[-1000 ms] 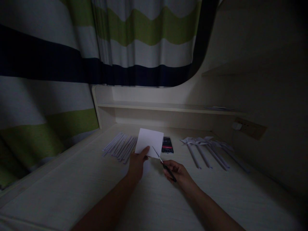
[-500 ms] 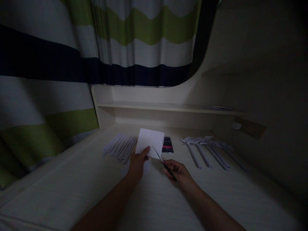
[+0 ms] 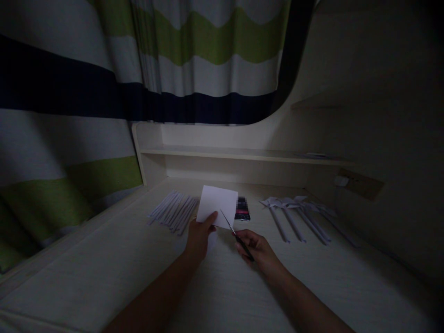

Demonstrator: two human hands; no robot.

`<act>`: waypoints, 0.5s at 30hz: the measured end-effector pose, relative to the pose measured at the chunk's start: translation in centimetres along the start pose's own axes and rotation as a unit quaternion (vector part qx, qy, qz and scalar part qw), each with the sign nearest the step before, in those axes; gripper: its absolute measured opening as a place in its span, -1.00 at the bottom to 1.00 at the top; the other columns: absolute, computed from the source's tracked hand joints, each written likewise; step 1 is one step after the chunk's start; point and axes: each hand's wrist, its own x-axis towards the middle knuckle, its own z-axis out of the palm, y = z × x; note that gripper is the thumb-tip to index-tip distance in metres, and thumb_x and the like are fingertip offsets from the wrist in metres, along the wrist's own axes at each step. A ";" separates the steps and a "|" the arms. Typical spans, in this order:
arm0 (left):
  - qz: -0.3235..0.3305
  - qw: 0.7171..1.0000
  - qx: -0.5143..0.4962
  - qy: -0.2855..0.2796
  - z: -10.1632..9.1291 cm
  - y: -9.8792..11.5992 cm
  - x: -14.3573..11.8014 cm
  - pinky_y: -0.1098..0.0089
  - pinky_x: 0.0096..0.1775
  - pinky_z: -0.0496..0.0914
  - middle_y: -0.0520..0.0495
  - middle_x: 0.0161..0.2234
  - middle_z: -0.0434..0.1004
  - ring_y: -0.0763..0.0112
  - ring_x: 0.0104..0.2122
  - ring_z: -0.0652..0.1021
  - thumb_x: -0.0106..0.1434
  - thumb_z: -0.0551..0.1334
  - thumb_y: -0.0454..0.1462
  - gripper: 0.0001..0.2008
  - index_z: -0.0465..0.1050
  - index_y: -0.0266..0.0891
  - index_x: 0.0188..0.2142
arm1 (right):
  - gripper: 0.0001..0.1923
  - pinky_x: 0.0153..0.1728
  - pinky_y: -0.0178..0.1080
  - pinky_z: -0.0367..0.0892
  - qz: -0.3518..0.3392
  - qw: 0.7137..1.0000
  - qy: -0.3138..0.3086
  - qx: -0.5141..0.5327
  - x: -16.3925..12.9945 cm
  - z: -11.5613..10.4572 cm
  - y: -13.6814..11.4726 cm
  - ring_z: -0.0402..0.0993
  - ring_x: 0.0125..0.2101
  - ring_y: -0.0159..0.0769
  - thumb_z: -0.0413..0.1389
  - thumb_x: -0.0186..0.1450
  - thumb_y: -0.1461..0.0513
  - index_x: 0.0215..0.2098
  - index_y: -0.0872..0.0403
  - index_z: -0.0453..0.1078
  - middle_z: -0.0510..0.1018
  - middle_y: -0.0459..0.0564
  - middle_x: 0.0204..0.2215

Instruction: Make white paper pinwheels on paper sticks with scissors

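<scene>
My left hand pinches the lower edge of a square sheet of white paper, thumb on top, holding it raised above the desk. In my right hand is a pair of scissors with dark handles. Their thin metal blade lies over the paper's lower right part, its tip near my left thumb. Whether the blades are apart I cannot tell. Beneath my left hand, a pale piece of paper rests on the desk, mostly covered.
Several rolled paper sticks lie left on the desk. Paper pinwheels on sticks lie to the right. A phone sits behind the paper. At the back runs a shelf; a socket panel is on the right wall.
The sheet and my left hand have shifted very slightly to the right. My right hand and the scissors are almost unmoved.
</scene>
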 end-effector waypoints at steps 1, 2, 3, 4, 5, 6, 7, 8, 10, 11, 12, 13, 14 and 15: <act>-0.003 1.000 -0.003 0.003 0.1 0.1 0.0 0.48 -0.52 0.29 -0.04 -0.51 0.44 0.48 -0.55 0.40 -0.16 0.31 -0.21 -0.73 0.43 -0.33 -0.45 | -0.68 -0.80 -0.46 -0.12 -0.001 1.000 0.001 0.000 0.0 0.0 0.0 0.00 -0.83 -0.62 0.23 -0.08 0.14 -0.39 0.09 0.33 0.23 -0.29 -0.78; -0.005 1.000 -0.003 0.005 0.2 0.2 -0.1 0.49 -0.52 0.28 -0.04 -0.52 0.44 0.49 -0.56 0.40 -0.16 0.31 -0.21 -0.74 0.43 -0.33 -0.46 | -0.68 -0.81 -0.46 -0.12 -0.001 1.000 0.002 0.000 0.1 -0.1 0.0 0.00 -0.83 -0.62 0.24 -0.09 0.14 -0.39 0.09 0.33 0.23 -0.30 -0.79; -0.008 1.000 -0.001 0.006 0.3 0.4 -0.2 0.49 -0.53 0.28 -0.03 -0.53 0.43 0.50 -0.58 0.39 -0.17 0.31 -0.21 -0.74 0.43 -0.33 -0.47 | -0.67 -0.81 -0.46 -0.12 0.001 1.000 0.005 0.001 0.1 -0.1 0.1 -0.01 -0.83 -0.62 0.24 -0.10 0.15 -0.39 0.09 0.33 0.22 -0.31 -0.80; -0.010 1.000 0.003 0.008 0.4 0.6 -0.3 0.49 -0.54 0.27 -0.03 -0.54 0.43 0.50 -0.59 0.39 -0.17 0.31 -0.21 -0.74 0.43 -0.34 -0.48 | -0.66 -0.81 -0.46 -0.12 0.004 1.000 0.006 0.002 0.1 -0.1 0.1 -0.02 -0.84 -0.62 0.25 -0.11 0.15 -0.39 0.09 0.33 0.22 -0.31 -0.81; -0.013 1.000 0.006 0.010 0.5 0.8 -0.4 0.49 -0.54 0.28 -0.03 -0.54 0.43 0.51 -0.59 0.39 -0.18 0.32 -0.21 -0.75 0.44 -0.34 -0.49 | -0.65 -0.82 -0.46 -0.13 0.006 1.000 0.007 0.002 0.2 -0.1 0.0 -0.02 -0.85 -0.62 0.25 -0.12 0.14 -0.39 0.09 0.33 0.21 -0.32 -0.81; -0.015 1.000 0.007 0.011 0.6 1.0 -0.5 0.49 -0.53 0.28 -0.02 -0.55 0.43 0.51 -0.59 0.39 -0.18 0.31 -0.21 -0.75 0.44 -0.34 -0.49 | -0.65 -0.82 -0.46 -0.12 0.009 1.000 0.006 0.001 0.2 0.0 0.0 -0.03 -0.85 -0.62 0.25 -0.13 0.14 -0.40 0.09 0.32 0.20 -0.32 -0.82; -0.017 1.000 0.008 0.013 0.6 1.2 -0.6 0.49 -0.53 0.28 -0.03 -0.55 0.44 0.50 -0.59 0.39 -0.18 0.31 -0.21 -0.75 0.44 -0.33 -0.49 | -0.65 -0.82 -0.46 -0.13 0.011 1.000 0.006 0.001 0.2 0.0 0.0 -0.03 -0.85 -0.62 0.25 -0.13 0.14 -0.40 0.09 0.32 0.19 -0.33 -0.83; -0.019 1.000 0.005 0.015 0.7 1.3 -0.6 0.49 -0.53 0.29 -0.03 -0.54 0.44 0.50 -0.59 0.39 -0.18 0.31 -0.21 -0.75 0.44 -0.33 -0.49 | -0.65 -0.83 -0.46 -0.13 0.012 1.000 0.008 0.000 0.2 0.1 -0.1 -0.04 -0.85 -0.62 0.25 -0.13 0.13 -0.41 0.09 0.32 0.18 -0.33 -0.83; -0.023 1.000 0.001 0.019 0.8 1.5 -0.7 0.48 -0.54 0.29 -0.03 -0.55 0.44 0.50 -0.59 0.39 -0.17 0.31 -0.20 -0.76 0.43 -0.32 -0.50 | -0.64 -0.84 -0.47 -0.13 0.012 1.000 0.013 -0.001 0.2 0.2 -0.3 -0.05 -0.85 -0.62 0.25 -0.14 0.12 -0.43 0.10 0.31 0.16 -0.34 -0.84; -0.025 0.999 0.001 0.020 0.8 1.4 -0.6 0.48 -0.54 0.28 -0.02 -0.57 0.43 0.50 -0.60 0.39 -0.17 0.30 -0.20 -0.77 0.42 -0.32 -0.52 | -0.64 -0.84 -0.47 -0.14 0.012 1.000 0.016 -0.001 0.1 0.2 -0.4 -0.06 -0.85 -0.62 0.26 -0.15 0.12 -0.44 0.10 0.30 0.15 -0.34 -0.84; -0.028 0.999 0.001 0.021 0.7 1.4 -0.6 0.49 -0.55 0.28 -0.01 -0.59 0.41 0.51 -0.62 0.38 -0.17 0.30 -0.21 -0.80 0.42 -0.31 -0.55 | -0.64 -0.84 -0.47 -0.14 0.011 1.000 0.018 -0.002 0.1 0.3 -0.5 -0.06 -0.85 -0.63 0.26 -0.15 0.12 -0.44 0.10 0.30 0.15 -0.34 -0.84; -0.029 0.999 0.002 0.020 0.7 1.3 -0.6 0.49 -0.56 0.27 0.01 -0.62 0.39 0.52 -0.63 0.37 -0.17 0.31 -0.23 -0.82 0.41 -0.31 -0.58 | -0.65 -0.84 -0.47 -0.13 0.008 1.000 0.017 -0.003 0.0 0.3 -0.6 -0.05 -0.85 -0.63 0.26 -0.15 0.12 -0.44 0.10 0.30 0.16 -0.34 -0.84; -0.029 0.999 0.004 0.019 0.7 1.2 -0.5 0.50 -0.57 0.26 0.02 -0.66 0.37 0.52 -0.64 0.36 -0.18 0.31 -0.24 -0.83 0.40 -0.31 -0.61 | -0.66 -0.83 -0.47 -0.11 0.002 1.000 0.013 -0.005 0.0 0.3 -0.7 -0.04 -0.84 -0.62 0.25 -0.13 0.13 -0.44 0.10 0.30 0.16 -0.33 -0.83; -0.030 0.999 0.005 0.017 0.6 1.0 -0.4 0.51 -0.58 0.25 0.04 -0.68 0.34 0.53 -0.65 0.36 -0.19 0.31 -0.26 -0.85 0.39 -0.30 -0.64 | -0.68 -0.82 -0.47 -0.09 -0.003 1.000 0.009 -0.007 -0.1 0.3 -0.7 -0.02 -0.84 -0.62 0.24 -0.11 0.14 -0.43 0.10 0.31 0.18 -0.33 -0.82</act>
